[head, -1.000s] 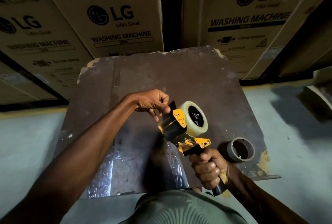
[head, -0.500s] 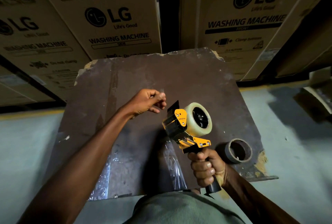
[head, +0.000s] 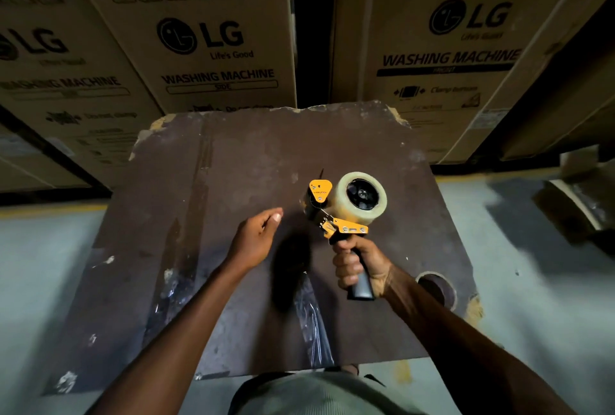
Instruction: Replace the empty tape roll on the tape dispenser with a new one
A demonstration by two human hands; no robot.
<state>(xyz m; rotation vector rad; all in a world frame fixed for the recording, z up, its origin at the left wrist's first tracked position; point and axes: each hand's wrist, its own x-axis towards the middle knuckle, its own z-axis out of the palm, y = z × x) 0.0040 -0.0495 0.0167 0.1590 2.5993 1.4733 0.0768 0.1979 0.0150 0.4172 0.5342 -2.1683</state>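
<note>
The yellow and black tape dispenser (head: 336,215) is held above the dark brown board (head: 233,165), with a full roll of clear tape (head: 361,196) mounted on its black hub. My right hand (head: 354,263) is wrapped around the dispenser's handle. My left hand (head: 258,236) hovers to the left of the dispenser, apart from it, fingers loosely curled and holding nothing. The empty cardboard tape core (head: 437,288) lies on the board's right edge, partly hidden behind my right forearm.
Large LG washing machine cartons (head: 213,38) stand close behind the board. Strips of clear tape (head: 311,321) are stuck on the board's near part. The grey floor (head: 532,281) lies on both sides. A cardboard object (head: 579,205) sits at far right.
My left hand let go of the dispenser's front and drew back to the left and down. My right hand moved the dispenser away from me and turned it more upright.
</note>
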